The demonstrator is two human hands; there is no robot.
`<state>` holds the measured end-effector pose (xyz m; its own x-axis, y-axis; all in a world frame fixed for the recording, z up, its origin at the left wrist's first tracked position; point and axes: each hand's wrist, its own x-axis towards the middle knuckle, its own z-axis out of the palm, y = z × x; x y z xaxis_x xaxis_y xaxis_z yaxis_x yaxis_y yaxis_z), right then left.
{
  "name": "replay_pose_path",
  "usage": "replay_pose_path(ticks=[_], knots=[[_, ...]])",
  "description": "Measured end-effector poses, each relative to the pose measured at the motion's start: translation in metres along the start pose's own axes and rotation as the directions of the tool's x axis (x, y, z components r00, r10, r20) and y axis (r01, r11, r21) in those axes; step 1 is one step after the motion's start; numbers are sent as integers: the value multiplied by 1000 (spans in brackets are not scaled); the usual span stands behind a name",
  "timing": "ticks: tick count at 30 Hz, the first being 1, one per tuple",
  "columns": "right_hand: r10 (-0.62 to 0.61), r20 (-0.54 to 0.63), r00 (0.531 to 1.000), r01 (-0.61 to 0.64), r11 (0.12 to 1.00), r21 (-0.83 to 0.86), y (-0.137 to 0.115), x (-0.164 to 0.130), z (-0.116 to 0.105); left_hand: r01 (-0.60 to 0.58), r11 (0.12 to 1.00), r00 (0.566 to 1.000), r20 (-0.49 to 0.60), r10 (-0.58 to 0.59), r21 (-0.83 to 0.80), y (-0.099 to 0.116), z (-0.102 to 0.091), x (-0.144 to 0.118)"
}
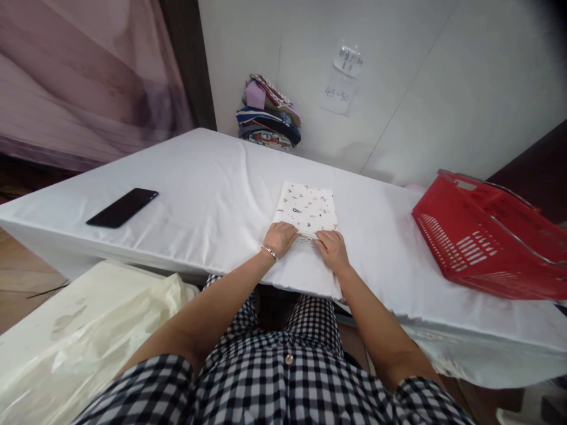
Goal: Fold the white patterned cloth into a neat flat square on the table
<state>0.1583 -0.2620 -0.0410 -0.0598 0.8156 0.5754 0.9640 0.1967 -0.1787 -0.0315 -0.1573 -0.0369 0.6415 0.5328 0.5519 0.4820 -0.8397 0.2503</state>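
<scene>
Left hand (282, 238): pinches near edge, left end.
Right hand (332, 249): pinches right end, equally near.
Printed cloth (306, 206): extends forward from both grips, long axis apparently pointing away.

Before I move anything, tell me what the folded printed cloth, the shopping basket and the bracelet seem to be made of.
Folded printed cloth: thin woven or knit fabric, probably cotton, matte; it creases softly at the near edge.
Red shopping basket: likely moulded plastic, slightly glossy, with slotted walls; its thin, shiny handles look like metal.
Bracelet: silvery and shiny, perhaps metal, but too small to be sure.
</scene>
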Motion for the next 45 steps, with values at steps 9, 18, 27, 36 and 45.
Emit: replay_pose_path(ticks=[9, 18, 27, 36, 45], knots=[[27, -35, 999, -28, 999, -33, 0, 8, 2, -37, 999, 999, 11, 37, 14, -1, -1, -1], [4, -82, 997, -5, 1000, -11, 0, 7, 3, 9, 998, 999, -37, -7, 57, -1, 1, 3], [17, 13, 1000, -17, 1000, -19, 0, 6, 4, -47, 993, 999, 17, 46, 104, 4, -2, 0], [20, 7, 1000, -19, 1000, -5, 4, 4, 7, -107, 986, 993, -28, 111, 131, 14, -8, 2], [31, -6, 999, -31, 999, 21, 4, 5, 8, -219, 968, 975, 51, 215, 122, 18, 4, 9]])
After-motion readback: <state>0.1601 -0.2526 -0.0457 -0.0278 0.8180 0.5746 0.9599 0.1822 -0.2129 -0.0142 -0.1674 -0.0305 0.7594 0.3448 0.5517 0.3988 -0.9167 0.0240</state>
